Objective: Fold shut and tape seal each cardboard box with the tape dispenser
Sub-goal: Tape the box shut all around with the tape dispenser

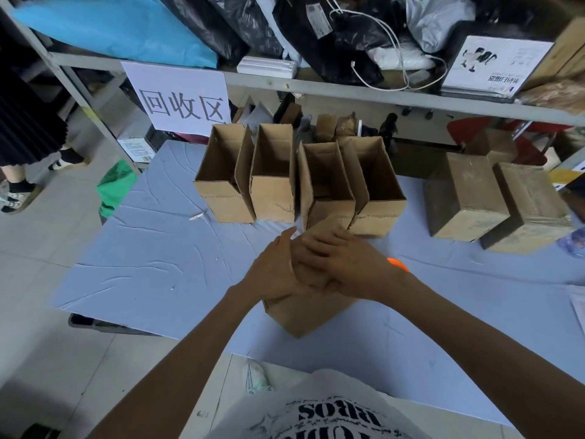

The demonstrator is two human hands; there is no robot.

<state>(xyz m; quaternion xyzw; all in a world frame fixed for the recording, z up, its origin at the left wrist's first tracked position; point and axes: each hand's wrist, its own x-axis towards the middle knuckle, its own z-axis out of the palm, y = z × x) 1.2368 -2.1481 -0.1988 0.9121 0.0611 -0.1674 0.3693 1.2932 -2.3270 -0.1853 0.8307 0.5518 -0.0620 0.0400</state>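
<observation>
Left hand [272, 270] and right hand [345, 264] press straight, released fingers onto the flaps of a cardboard box [304, 315] mid-worktop [158, 264].

Worktop [142, 264]: covered by creased pale blue-grey cloth; far side: row of four open-topped brown cardboard boxes [273, 198], upright, close together; right of row, apart: two shut brown cardboard boxes [468, 201], side by side; near middle: one brown cardboard box [304, 312], set cornerwise; to its right, orange rounded object [397, 264], mostly hidden; small white scrap [196, 216] left of row; white paper sheet [577, 304] at right edge.
</observation>
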